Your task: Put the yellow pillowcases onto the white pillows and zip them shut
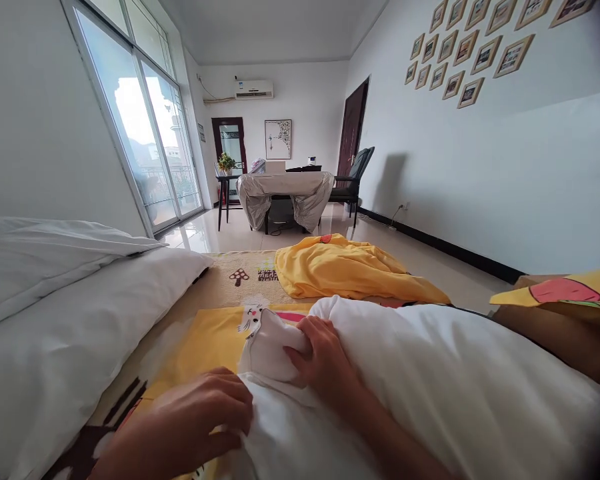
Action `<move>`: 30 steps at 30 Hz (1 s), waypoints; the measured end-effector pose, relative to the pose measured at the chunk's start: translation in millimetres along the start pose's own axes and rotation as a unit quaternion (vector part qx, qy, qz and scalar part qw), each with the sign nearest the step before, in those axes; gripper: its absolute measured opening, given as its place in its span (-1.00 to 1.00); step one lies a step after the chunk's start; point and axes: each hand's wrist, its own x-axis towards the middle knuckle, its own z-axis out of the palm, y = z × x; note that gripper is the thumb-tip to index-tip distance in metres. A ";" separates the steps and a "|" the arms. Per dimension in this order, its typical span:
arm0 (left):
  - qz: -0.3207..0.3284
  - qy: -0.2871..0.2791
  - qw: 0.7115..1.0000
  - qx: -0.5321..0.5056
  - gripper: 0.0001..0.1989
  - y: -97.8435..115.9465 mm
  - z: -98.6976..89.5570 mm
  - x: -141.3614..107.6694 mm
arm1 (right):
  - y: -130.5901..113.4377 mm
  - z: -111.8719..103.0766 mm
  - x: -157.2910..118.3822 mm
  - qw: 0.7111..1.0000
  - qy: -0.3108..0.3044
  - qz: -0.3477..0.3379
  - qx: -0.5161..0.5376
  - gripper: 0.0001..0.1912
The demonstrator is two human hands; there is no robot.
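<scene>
A thick white quilt (430, 367) lies bunched along the front and right of the bed. My right hand (323, 357) grips a folded corner of it, with thumb and fingers closed on the cloth. To the left and nearer to me, my left hand (210, 410) has its fingers curled on the quilt's edge; its fingertips are partly hidden. Under the quilt spreads a yellow printed cloth (195, 347) with a cat's face near the folded corner. Beyond my right hand, a crumpled yellow cloth (350, 267) rests near the far edge of the bed.
White pillows (145, 300) are stacked on the left. A tan patterned blanket (223, 267) covers the bed. At the right edge is another yellow cloth with a pink print (565, 290). Farther off stand a covered table (285, 181) and a dark chair (355, 180).
</scene>
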 end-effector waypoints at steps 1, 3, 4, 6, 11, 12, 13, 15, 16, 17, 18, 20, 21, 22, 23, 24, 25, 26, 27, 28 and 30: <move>0.006 0.010 1.000 0.006 -0.88 -2.2 0.4 1.7 | -1.2 -1.2 -0.8 1.000 0.006 -0.002 0.008 -0.82; 0.024 0.049 0.998 0.024 -0.84 -5.6 1.9 6.1 | -4.3 -4.5 -3.1 0.999 0.010 -0.013 0.028 -0.77; 0.038 0.080 0.995 0.035 -0.83 -6.3 2.9 8.6 | -6.2 -6.6 -4.5 0.999 0.009 -0.020 0.042 -0.75; 0.071 0.146 0.985 0.056 -0.85 -5.8 5.4 13.6 | -10.1 -11.6 -7.5 0.996 -0.003 -0.034 0.080 -0.76; 0.100 0.305 0.937 0.140 -0.90 -1.0 10.0 25.3 | -18.3 -20.7 -12.3 0.987 -0.029 -0.057 0.144 -0.94; 0.100 0.320 0.929 0.155 -0.90 -0.4 10.3 27.0 | -19.1 -21.1 -12.6 0.987 -0.023 -0.061 0.146 -0.93; 0.099 0.327 0.925 0.166 -0.89 -0.2 10.4 28.3 | -19.7 -21.1 -12.7 0.987 -0.017 -0.065 0.148 -0.93; 0.098 0.323 0.925 0.174 -0.89 -0.3 10.5 30.0 | -20.0 -20.3 -13.0 0.986 -0.009 -0.076 0.151 -0.94; 0.098 0.318 0.927 0.173 -0.90 -0.5 10.6 30.5 | -19.8 -19.6 -13.3 0.985 -0.007 -0.084 0.151 -0.94; 0.101 0.313 0.929 0.169 -0.91 -0.8 10.9 30.8 | -19.5 -18.8 -13.7 0.984 -0.005 -0.091 0.151 -0.94; 0.106 0.308 0.931 0.163 -0.93 -0.9 11.4 30.9 | -19.1 -17.9 -14.1 0.984 -0.004 -0.097 0.149 -0.94; 0.116 0.303 0.934 0.148 -0.94 -0.9 13.1 31.0 | -18.3 -16.4 -15.1 0.984 -0.001 -0.105 0.145 -0.93; 0.118 0.304 0.935 0.141 -0.95 -0.8 14.1 31.1 | -18.1 -16.0 -15.5 0.984 0.000 -0.106 0.144 -0.93; 0.118 0.304 0.935 0.136 -0.94 -0.6 15.3 31.3 | -18.1 -16.1 -15.8 0.984 -0.001 -0.105 0.144 -0.92; 0.116 0.306 0.936 0.131 -0.94 -0.3 16.4 31.5 | -18.5 -16.9 -16.1 0.984 -0.004 -0.103 0.146 -0.92; 0.111 0.309 0.936 0.125 -0.93 -0.1 17.5 31.9 | -19.4 -18.5 -16.3 0.983 -0.010 -0.103 0.150 -0.92; 0.105 0.313 0.937 0.118 -0.91 0.1 18.5 32.5 | -20.7 -20.9 -16.7 0.982 -0.020 -0.103 0.156 -0.91; 0.097 0.317 0.937 0.109 -0.89 0.3 19.5 33.1 | -22.5 -23.9 -17.1 0.980 -0.034 -0.105 0.163 -0.89; 0.090 0.322 0.937 0.099 -0.88 0.6 20.5 33.9 | -24.7 -27.4 -17.8 0.979 -0.050 -0.107 0.168 -0.88; 0.085 0.326 0.937 0.089 -0.87 1.0 21.5 34.6 | -27.2 -31.0 -18.7 0.978 -0.065 -0.108 0.167 -0.86; 0.085 0.338 0.935 0.071 -0.86 2.5 24.0 35.9 | -32.6 -37.2 -21.6 0.981 -0.093 -0.103 0.134 -0.77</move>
